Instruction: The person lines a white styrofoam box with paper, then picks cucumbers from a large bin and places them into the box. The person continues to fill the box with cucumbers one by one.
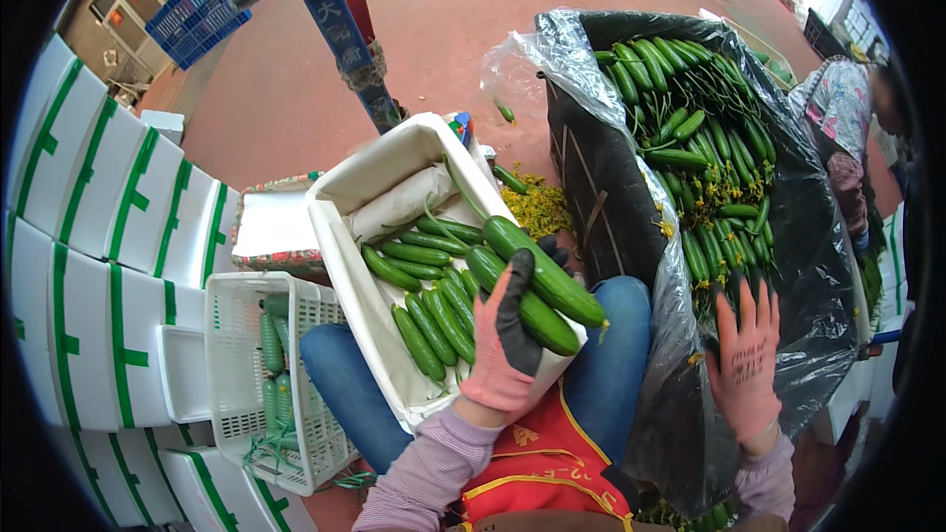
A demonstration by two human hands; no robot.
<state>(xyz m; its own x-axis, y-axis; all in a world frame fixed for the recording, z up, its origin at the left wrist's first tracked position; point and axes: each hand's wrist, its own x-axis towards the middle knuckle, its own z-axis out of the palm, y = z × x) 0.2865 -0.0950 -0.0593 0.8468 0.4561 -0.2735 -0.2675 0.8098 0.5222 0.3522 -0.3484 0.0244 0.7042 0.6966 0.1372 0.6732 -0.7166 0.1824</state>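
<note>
My left hand (510, 332), in a pink glove with dark coated fingers, holds two large cucumbers (543, 270) above a white foam box. That paper-lined box (332, 236) rests tilted between my knees. Inside it lie rows of cucumbers (436, 321) and a rolled white paper (403, 203). On the right, my gloved right hand (746, 355) is over the near end of a large bin (606, 185) lined with dark and clear plastic. Its fingers are spread, close to the stacked cucumbers (720, 155); the fingertips blend into the dark liner.
White foam boxes (96, 236) with green tape are stacked at left. Beside my knee stands a white plastic crate (222, 369) holding wrapped cucumbers. A scale post (344, 37) rises ahead. Yellow blossoms (536, 207) litter the floor. Another person (835, 111) is beyond the bin.
</note>
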